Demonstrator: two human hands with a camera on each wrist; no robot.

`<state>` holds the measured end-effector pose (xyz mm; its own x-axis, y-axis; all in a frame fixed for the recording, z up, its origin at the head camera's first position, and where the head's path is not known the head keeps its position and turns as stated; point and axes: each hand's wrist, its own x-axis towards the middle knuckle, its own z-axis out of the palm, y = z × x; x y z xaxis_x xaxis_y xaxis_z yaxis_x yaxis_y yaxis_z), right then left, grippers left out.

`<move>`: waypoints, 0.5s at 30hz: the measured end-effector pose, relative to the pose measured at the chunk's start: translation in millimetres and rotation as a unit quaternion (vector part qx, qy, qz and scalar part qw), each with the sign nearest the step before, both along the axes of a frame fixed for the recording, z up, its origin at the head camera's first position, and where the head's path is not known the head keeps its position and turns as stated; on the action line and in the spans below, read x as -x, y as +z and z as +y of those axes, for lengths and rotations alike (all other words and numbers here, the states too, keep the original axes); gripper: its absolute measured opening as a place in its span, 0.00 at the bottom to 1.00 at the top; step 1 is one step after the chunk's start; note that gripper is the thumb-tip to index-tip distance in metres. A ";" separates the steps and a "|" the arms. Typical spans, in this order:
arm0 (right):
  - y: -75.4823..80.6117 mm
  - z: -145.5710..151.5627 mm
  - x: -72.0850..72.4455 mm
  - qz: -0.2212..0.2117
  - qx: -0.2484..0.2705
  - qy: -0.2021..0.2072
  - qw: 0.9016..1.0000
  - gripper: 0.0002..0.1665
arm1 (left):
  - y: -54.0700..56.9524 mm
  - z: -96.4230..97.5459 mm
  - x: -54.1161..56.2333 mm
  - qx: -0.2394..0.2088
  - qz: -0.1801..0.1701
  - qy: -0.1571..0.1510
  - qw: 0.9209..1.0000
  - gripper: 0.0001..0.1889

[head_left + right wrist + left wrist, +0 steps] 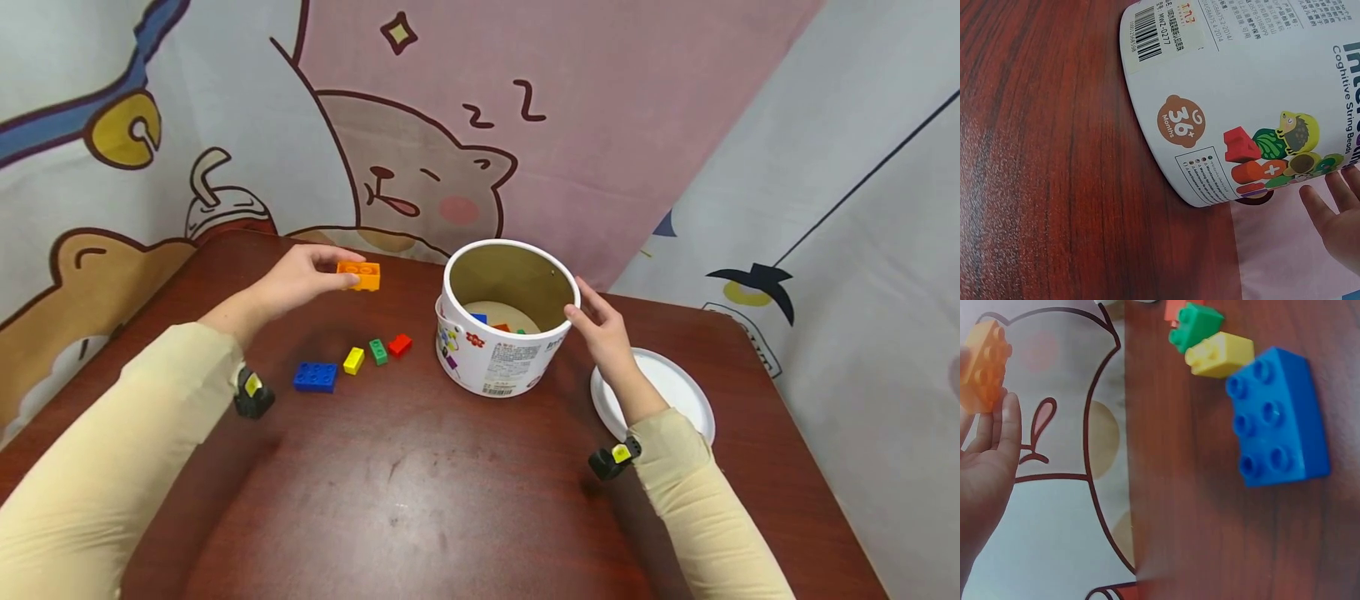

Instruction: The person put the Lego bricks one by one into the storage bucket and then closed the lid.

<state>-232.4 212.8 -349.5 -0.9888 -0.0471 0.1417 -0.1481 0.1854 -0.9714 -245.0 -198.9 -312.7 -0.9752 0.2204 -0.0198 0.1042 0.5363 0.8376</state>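
My left hand (303, 277) pinches an orange building block (366, 276) between thumb and fingers, raised above the table at the left of the bucket. Nearest to it on the table lie a blue block (316, 377), a yellow block (354, 361), a green block (378, 351) and a red block (401, 344). The white printed bucket (498, 364) stands with its top uncovered and several blocks inside, partly hidden by its front wall. At its right side my right hand (605, 332) rests on the wall near the rim, the fingers (1317, 209) fairly straight in the right wrist view.
A round white lid (693, 393) lies on the brown table (420, 492) to the right of the bucket, partly behind the right forearm. A cloth printed with cartoon animals (420, 167) hangs along the table's back and sides.
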 end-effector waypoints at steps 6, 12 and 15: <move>-0.2 0.4 0.6 0.000 0.002 -0.003 1.000 0.32 | 10.4 10.8 3.9 0.000 0.007 -0.012 1.000 0.22; -0.9 1.2 1.5 0.000 -0.003 0.001 1.000 0.32 | 16.2 21.4 9.7 -0.015 0.012 -0.015 1.000 0.20; -1.6 1.7 1.3 0.002 -0.010 0.001 1.000 0.32 | 19.3 27.4 11.9 -0.016 0.009 -0.020 1.000 0.21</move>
<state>-233.6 214.5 -351.1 -0.9882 -0.0510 0.1444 -0.1518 0.2040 -0.9671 -257.0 -171.5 -293.4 -0.9658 0.2594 0.0046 0.1395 0.5044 0.8521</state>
